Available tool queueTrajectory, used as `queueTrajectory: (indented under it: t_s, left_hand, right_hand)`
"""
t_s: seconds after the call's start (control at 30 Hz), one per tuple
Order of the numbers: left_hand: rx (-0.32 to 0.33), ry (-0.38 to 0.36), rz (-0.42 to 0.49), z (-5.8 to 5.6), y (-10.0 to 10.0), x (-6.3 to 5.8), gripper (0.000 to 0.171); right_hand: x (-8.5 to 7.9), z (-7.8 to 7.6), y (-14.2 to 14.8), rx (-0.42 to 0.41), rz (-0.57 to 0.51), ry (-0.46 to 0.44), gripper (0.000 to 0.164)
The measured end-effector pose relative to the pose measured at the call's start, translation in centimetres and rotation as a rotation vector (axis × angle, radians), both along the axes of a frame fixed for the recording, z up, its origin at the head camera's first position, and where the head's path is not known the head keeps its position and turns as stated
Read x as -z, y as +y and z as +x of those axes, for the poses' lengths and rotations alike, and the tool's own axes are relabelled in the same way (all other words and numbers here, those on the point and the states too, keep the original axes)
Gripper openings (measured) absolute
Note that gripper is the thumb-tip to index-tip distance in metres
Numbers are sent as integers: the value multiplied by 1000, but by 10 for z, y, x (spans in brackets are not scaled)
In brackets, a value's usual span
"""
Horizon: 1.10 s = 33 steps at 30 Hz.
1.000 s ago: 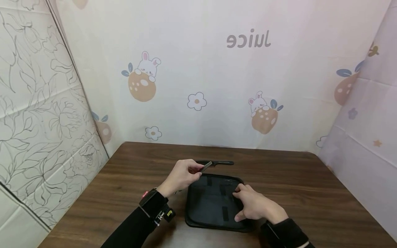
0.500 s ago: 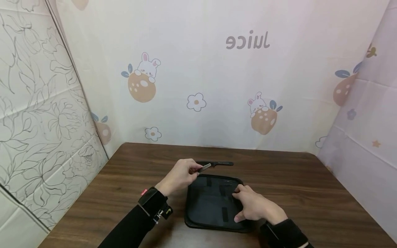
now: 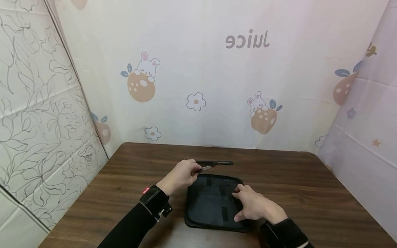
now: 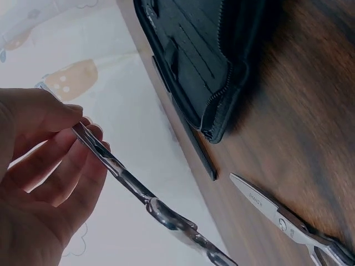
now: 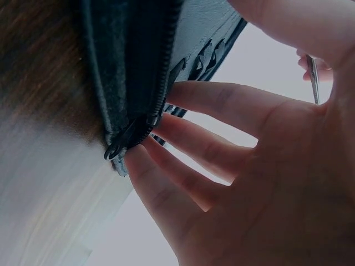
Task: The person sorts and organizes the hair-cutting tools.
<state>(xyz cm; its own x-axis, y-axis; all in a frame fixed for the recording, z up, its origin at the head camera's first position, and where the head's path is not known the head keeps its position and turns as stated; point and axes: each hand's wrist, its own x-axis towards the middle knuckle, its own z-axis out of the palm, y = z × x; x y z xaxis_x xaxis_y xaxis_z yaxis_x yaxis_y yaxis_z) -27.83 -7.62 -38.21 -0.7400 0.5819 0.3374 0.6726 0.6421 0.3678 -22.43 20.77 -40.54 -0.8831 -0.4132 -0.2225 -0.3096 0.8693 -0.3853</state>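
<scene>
My left hand (image 3: 181,176) pinches a pair of metal scissors (image 4: 138,191) between thumb and fingers, raised above the table. They appear nearly edge-on in the left wrist view, with the ring end pointing away from the hand. A black zippered case (image 3: 214,203) lies in front of me, flat bands across its upper face. My right hand (image 3: 255,205) rests at the case's right edge. In the right wrist view, its extended fingers (image 5: 191,133) touch the zipper side near the pull tab (image 5: 113,151). Under the left hand, a second pair of scissors (image 4: 266,208) lies on the table.
Beyond the case lies a black comb (image 3: 223,163), partly hidden behind the left hand in the head view. The brown wooden table (image 3: 294,186) meets a printed curtain (image 3: 198,69) at the back, and more curtains hang at both sides.
The scissors in my left hand have tilted, their visible end dropping a little. The left hand has shifted only slightly. My right hand and the case stay in place.
</scene>
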Motion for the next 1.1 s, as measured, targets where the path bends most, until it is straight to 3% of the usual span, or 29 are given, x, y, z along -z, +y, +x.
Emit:
queueTrajectory:
  t_s: [0.33,0.47,0.97,1.1]
  left_hand:
    - [6,66,-140,-3,9,-2,21]
    - [-11,60,-188,-4,8,-1,22]
    - [-27,1,-236,-11,0,9,24]
    - [-16,30,-269,-13,0,14,21]
  right_hand:
    - [-1,0,3,15,8,-7,73]
    - [-1,1,2,9,5,-11,73]
    - [2,-2,1,-7,29,-13,73]
    - [3,-2,0,-7,39,-8,73]
